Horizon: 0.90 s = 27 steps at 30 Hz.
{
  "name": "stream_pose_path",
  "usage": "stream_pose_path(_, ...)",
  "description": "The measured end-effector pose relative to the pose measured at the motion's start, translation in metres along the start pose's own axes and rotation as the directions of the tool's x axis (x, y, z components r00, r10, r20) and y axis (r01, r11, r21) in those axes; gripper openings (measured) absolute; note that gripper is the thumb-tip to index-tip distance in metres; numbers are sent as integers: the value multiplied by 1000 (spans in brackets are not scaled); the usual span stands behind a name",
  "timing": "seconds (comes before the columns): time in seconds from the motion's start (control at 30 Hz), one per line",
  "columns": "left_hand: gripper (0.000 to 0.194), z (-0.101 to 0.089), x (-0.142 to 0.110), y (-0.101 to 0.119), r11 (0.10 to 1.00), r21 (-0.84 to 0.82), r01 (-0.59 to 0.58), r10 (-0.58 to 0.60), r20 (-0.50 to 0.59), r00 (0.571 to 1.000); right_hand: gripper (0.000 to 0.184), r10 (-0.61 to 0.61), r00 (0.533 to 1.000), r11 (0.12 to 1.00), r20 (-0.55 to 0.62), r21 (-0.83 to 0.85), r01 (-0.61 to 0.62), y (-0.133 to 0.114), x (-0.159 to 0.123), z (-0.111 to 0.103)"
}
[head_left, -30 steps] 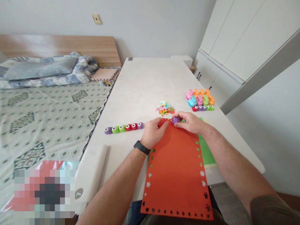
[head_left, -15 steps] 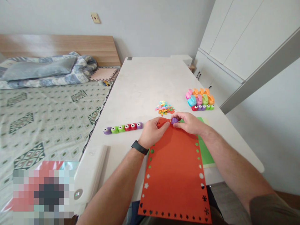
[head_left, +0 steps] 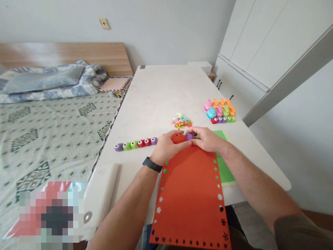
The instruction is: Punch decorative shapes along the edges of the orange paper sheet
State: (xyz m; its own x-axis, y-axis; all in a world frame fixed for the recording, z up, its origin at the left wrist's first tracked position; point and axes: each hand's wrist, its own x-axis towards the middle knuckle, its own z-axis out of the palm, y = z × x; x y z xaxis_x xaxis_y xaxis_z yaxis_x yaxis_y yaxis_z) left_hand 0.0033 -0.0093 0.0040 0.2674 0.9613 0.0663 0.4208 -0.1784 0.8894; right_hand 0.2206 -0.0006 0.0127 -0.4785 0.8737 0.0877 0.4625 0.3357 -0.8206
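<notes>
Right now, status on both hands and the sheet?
Left hand gripping orange-red sheet at far edge. Right hand holding purple punch there. Green paper partly underneath; paper cutouts just beyond.

Purple punch (head_left: 189,136) partly hidden by the hands (head_left: 208,139)

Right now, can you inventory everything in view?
punched sheet: one, orange-red, near table edge
held punch: one, purple, right hand
row punches: six, purple/green/red, left
small punches: five, red/purple/green, right
lever punches: eight, pink/orange/blue/green, behind those
cut-outs: uncountable, multicoloured, mid-table
green paper: count unclear, under sheet
device: one, white, table's left
table: one, white, centre
box: one, white, far end
bed: one, patterned, left; bedding blue-grey
mat: one, pink, on bed
package: one, red/blue, lower left, blurred
wall plate: one, cream, wall
cabinets: count unclear, white, right
wristband: one, black, left wrist
hands: two, bare, left and right, at sheet's far end
</notes>
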Motion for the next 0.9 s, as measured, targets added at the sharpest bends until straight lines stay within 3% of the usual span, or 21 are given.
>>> stream_pose_path(0.17, 46, 1, -1, 2, 999, 31, -24, 22, 36, 999, 21, -23, 1000, 999, -4, -24, 23, 1, 0, 3)
stream_pose_path(0.9, 46, 9, -1, -5, 997, -71, -4, 8, 52, 999, 19, 0, 1000, 997, -6, -82, -1, -3, 1, 8)
